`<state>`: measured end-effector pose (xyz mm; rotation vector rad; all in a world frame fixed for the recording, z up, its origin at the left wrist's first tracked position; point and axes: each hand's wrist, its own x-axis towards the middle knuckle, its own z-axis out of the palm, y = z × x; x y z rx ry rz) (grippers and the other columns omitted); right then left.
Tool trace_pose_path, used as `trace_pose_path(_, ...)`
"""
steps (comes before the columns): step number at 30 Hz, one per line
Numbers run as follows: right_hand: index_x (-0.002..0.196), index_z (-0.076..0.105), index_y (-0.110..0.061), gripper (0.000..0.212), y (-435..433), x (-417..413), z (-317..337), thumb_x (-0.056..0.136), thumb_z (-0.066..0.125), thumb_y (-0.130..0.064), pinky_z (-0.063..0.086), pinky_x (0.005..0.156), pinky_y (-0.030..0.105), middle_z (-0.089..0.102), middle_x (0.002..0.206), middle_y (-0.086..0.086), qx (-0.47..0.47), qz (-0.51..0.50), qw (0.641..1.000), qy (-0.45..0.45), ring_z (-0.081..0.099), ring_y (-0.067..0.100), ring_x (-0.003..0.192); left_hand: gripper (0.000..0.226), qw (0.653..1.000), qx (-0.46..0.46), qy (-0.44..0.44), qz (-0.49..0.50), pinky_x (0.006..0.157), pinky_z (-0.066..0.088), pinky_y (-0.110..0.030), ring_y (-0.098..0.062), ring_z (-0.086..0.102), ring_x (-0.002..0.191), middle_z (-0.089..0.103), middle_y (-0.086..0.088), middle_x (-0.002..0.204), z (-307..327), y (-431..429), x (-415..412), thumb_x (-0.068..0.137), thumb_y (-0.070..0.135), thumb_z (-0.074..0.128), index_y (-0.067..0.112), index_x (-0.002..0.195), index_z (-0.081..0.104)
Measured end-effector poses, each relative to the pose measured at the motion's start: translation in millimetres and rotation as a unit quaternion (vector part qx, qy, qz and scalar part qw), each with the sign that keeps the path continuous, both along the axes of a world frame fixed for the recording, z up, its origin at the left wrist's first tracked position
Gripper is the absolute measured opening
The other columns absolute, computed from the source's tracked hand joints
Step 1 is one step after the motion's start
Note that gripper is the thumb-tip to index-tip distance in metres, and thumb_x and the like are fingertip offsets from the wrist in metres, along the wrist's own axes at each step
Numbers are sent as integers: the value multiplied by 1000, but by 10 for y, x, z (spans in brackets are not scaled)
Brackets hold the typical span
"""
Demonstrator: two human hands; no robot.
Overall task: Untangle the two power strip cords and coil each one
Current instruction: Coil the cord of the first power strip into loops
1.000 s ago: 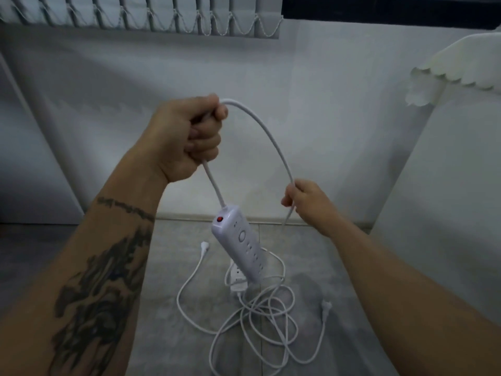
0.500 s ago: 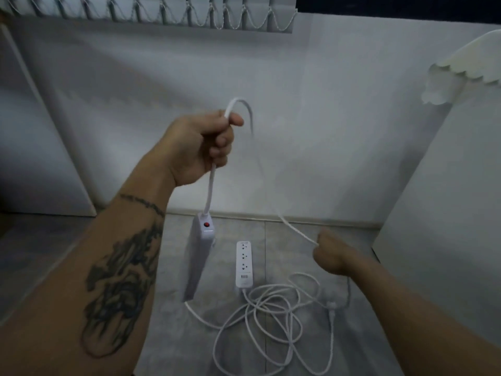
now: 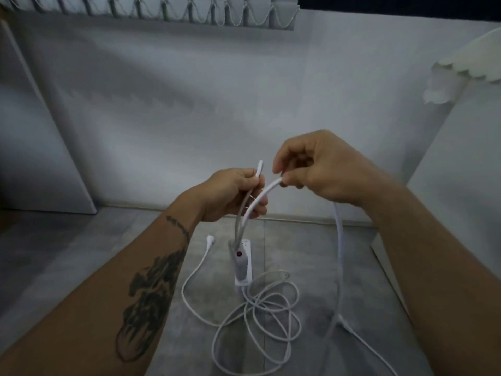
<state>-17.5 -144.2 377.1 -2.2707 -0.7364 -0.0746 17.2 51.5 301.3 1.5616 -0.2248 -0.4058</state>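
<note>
My left hand (image 3: 233, 195) grips the white cord of a power strip (image 3: 239, 263) with a red switch, which hangs below it on edge. My right hand (image 3: 320, 169) pinches the same cord (image 3: 260, 198) just right of the left hand, and the cord drops from it in a long loop (image 3: 339, 240) towards the floor. A second white power strip (image 3: 245, 280) lies on the floor, mostly hidden behind the hanging one. Its cord lies in a loose tangle (image 3: 265, 316) with a plug (image 3: 210, 238) at the left end.
The floor is grey tile (image 3: 81, 267). A white wall (image 3: 189, 104) stands close behind, a white panel (image 3: 32, 158) at the left and a white cabinet side (image 3: 461, 199) at the right. Blind slats (image 3: 162, 9) hang at the top.
My right hand rose from low at the right and now pinches the cord beside my left hand. My left hand dropped a little, and the hanging power strip swung over the strip on the floor.
</note>
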Motion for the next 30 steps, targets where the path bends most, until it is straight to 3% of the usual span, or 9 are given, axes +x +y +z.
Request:
trace_pose_path(3, 80, 64, -16, 18, -42, 123, -39, 76, 75, -2, 50, 59, 28, 68, 67, 3, 32, -46, 997, -48, 59, 10, 57, 18, 999, -12, 25, -36, 59, 56, -34, -24, 63, 55, 67, -14, 71, 91, -123, -65, 98, 12, 42, 6, 95, 59)
trace_pose_path(6, 81, 51, -19, 30, -136, 229, -145, 75, 81, -15, 44, 54, 18, 62, 67, -2, 33, -100, 989, -108, 48, 3, 50, 19, 998, -17, 24, -49, 43, 36, -23, -12, 37, 39, 46, -3, 51, 221, -164, -82, 96, 13, 36, 11, 85, 52)
trace_pose_path(8, 80, 47, -22, 36, -198, 264, -206, 74, 83, -22, 43, 51, 20, 57, 67, -1, 51, -121, 987, -94, 45, 6, 50, 24, 997, -37, 34, -50, 40, 17, -21, -8, 20, 37, 29, 4, 46, 296, -157, -73, 97, 17, 33, 14, 77, 46)
trace_pose_path(10, 80, 47, -21, 34, -258, 270, -273, 77, 80, -13, 46, 50, 28, 57, 70, 5, 74, -102, 992, -21, 50, 13, 52, 28, 997, -27, 31, -60, 41, 10, -22, -7, 15, 38, 24, 5, 46, 353, -122, -70, 97, 21, 32, 13, 74, 47)
trace_pose_path(14, 80, 52, -9, 28, -356, 250, -406, 79, 67, 14, 45, 48, 28, 53, 65, 9, 111, -40, 985, 130, 53, 15, 49, 33, 995, 61, 26, -76, 42, 12, -23, -8, 16, 41, 24, 4, 51, 369, -54, -102, 99, 24, 33, 5, 91, 59)
trace_pose_path(18, 72, 59, -19, 27, -296, 378, -431, 73, 79, -1, 51, 61, 32, 60, 67, 1, 114, -138, 983, -36, 56, 17, 61, 39, 984, 128, 48, -117, 48, 19, -24, -11, 14, 50, 26, 2, 58, 314, -116, -163, 103, 31, 30, 6, 97, 59)
trace_pose_path(21, 71, 58, -22, 24, -285, 502, -515, 72, 82, -19, 44, 54, 17, 59, 64, -8, 95, -177, 973, -113, 50, 4, 54, 36, 988, 109, 32, -105, 46, 18, -23, -10, 15, 48, 25, 3, 57, 346, -81, -161, 103, 31, 31, 11, 88, 56)
trace_pose_path(26, 73, 56, -17, 23, -348, 698, -950, 87, 68, -30, 44, 56, 28, 66, 70, 5, 65, -216, 971, -74, 60, 22, 65, 36, 993, 92, 2, -70, 40, 11, -22, -7, 15, 39, 25, 6, 49, 444, -11, -141, 103, 28, 31, 12, 77, 51)
trace_pose_path(30, 74, 54, -14, 25, -516, 732, -1566, 96, 53, -25, 35, 57, 31, 68, 78, 9, 27, -294, 955, -3, 62, 30, 76, 37, 999, -12, -5, -41, 38, 9, -18, -4, 15, 35, 23, 9, 44, 615, 186, -139, 101, 29, 28, 14, 72, 47)
